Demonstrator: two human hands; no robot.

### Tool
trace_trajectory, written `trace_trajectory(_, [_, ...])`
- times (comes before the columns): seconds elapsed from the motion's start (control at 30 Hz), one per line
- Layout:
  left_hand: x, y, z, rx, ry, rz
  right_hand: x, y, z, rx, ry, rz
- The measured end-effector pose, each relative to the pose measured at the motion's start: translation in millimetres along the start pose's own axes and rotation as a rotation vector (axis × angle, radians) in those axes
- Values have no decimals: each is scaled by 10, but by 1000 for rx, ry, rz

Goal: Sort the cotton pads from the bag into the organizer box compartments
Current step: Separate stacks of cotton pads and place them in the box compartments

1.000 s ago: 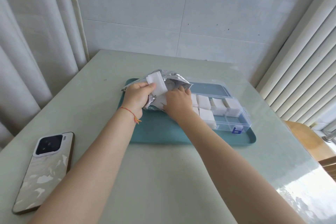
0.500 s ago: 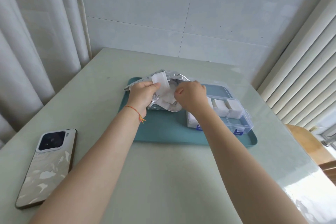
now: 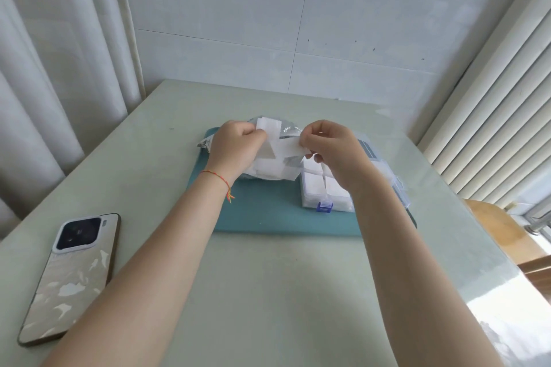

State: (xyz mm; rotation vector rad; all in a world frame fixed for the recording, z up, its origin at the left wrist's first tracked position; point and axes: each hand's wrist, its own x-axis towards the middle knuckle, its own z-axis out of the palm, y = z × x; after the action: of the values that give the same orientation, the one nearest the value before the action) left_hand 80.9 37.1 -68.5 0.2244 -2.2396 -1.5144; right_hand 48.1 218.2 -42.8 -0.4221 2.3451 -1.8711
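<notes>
Left of the organizer box [image 3: 325, 191] on the table [image 3: 268, 292], the left hand [image 3: 235, 149] grips pads and the foil bag [image 3: 269, 170] — the right hand [image 3: 331, 146], nearer, pinches one cotton pad [image 3: 290, 148] just above the box's near compartments — lying crosswise.

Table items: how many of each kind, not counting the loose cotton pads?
Phone: 1
Teal tray: 1
Foil bag: 1
Organizer box: 1
Total: 4
</notes>
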Motion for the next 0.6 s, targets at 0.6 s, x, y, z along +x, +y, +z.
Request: trace_trajectory(0.6, [-86,134,-60,-414,-512,-355,12,-95,163,-320,15,-327])
